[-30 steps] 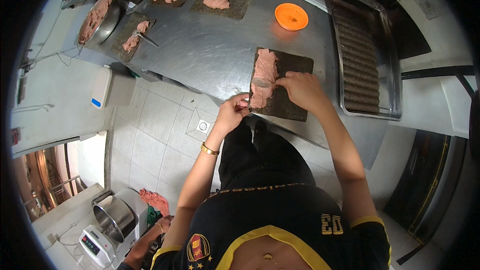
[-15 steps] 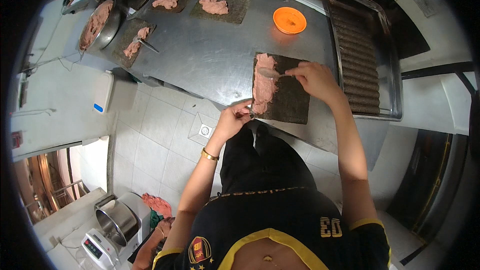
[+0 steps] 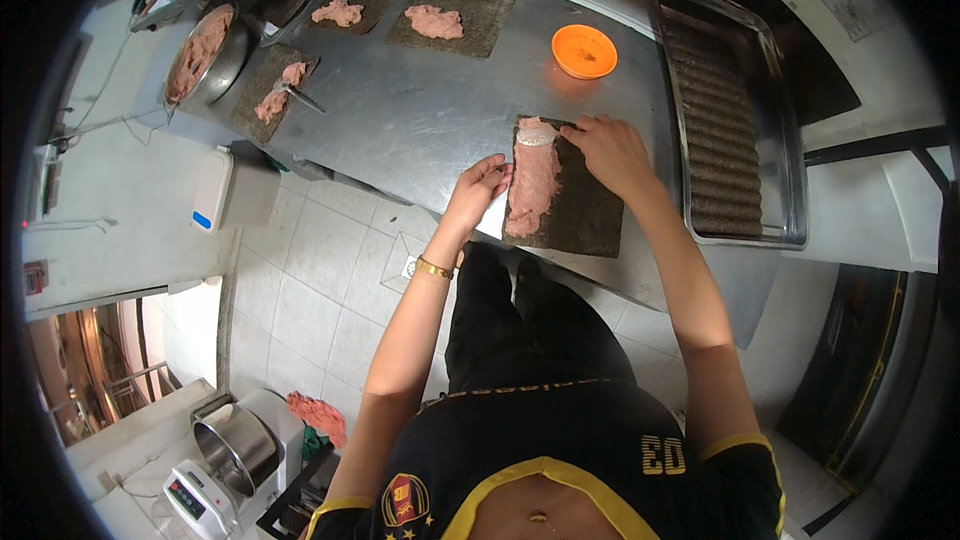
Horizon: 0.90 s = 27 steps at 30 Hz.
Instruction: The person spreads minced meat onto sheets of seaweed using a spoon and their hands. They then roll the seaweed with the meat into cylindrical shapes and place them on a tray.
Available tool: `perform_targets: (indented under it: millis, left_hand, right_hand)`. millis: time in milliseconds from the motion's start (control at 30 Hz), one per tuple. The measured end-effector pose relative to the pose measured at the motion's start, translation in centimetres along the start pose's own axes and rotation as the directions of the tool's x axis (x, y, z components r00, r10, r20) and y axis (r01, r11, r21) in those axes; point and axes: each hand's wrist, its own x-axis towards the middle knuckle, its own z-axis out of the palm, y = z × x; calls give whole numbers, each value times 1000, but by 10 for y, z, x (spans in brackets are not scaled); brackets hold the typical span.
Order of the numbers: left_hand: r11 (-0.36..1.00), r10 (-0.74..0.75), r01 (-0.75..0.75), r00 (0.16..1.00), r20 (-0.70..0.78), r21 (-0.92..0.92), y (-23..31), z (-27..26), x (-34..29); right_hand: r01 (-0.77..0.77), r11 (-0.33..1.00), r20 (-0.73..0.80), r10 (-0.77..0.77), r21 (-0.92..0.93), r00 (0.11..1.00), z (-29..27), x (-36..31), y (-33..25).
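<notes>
A dark seaweed sheet (image 3: 590, 210) lies on the steel table in front of me, with pink meat paste (image 3: 533, 185) spread in a long strip along its left side. My right hand (image 3: 612, 153) is closed round the handle of a spoon (image 3: 537, 135). The spoon's bowl rests on the paste near the strip's far end. My left hand (image 3: 478, 194) has its fingers curled together at the sheet's left edge, seemingly pinching it. Farther left, another spoon (image 3: 303, 97) lies on paste on a smaller-looking sheet (image 3: 255, 90).
Two more sheets (image 3: 490, 15) with paste lumps lie at the far left. A metal bowl of paste (image 3: 225, 65) stands beyond them. An orange bowl (image 3: 584, 51) sits behind my right hand. On the right, a metal tray (image 3: 685, 210) holds several dark rolls (image 3: 725, 140).
My left hand has moved up along the sheet's left edge from its near corner. The spoon in my right hand has shifted slightly toward the strip's far end.
</notes>
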Motion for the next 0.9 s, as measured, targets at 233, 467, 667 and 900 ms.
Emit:
perform_targets:
  millis: [233,467,667,900]
  left_hand:
    - [984,22,-12,998,-52,177,-2,-3,26]
    - [794,229,-87,960,-163,602,6,-1,65]
    - [635,299,-53,937,-182,771,15,3,84]
    - [583,328,-73,932,-153,809,16,2,87]
  right_hand:
    - [-103,994,23,102,31,994,9,17,12]
    - [-294,948,133,279,120,951,-2,7,14]
    - [-303,934,190,268,189,945,-19,-2,24]
    - [-296,945,127,280,140,952,-17,16,29]
